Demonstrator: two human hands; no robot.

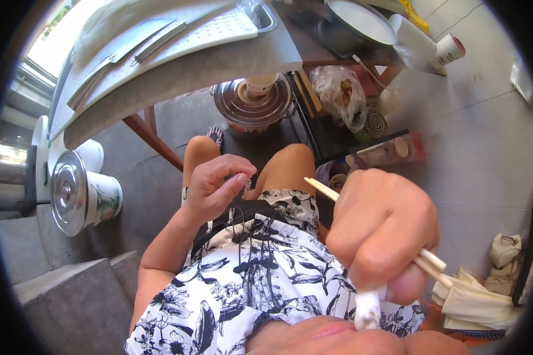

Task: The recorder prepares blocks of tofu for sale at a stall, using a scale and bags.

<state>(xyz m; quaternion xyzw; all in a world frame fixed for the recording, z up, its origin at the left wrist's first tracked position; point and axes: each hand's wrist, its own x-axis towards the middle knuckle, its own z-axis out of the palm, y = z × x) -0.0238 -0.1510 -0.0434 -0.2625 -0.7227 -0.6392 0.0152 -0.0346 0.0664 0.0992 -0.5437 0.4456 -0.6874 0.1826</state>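
Observation:
My right hand, large and close at the right of centre, is closed around a pair of chopsticks whose thin ends point left. Below its fingers a white crumpled piece, perhaps tissue, hangs against my chin; its exact hold is partly hidden. Raised over my lap, my left hand has curled fingers, thumb near the fingertips, with nothing visible in it. I sit in a black and white patterned shirt, knees apart.
Ahead stands a table with a white perforated tray and a long metal-handled tool. Beneath it is a round lidded pot with a paper cup on top. A lidded bucket lies left; folded cloth lies right.

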